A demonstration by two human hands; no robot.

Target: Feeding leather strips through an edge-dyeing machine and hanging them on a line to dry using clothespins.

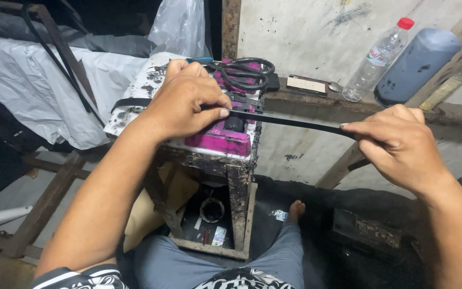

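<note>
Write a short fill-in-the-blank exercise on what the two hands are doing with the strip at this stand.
1. Both hands pinch a thin ____ strip stretched between them.
2. The left hand rests on a stand whose top is stained ____.
3. Behind the left hand lies a pair of ____ with black handles.
4. On the ledge above the right hand stands a clear bottle with a ____ cap.

Missing words: black; pink; scissors; red
</note>
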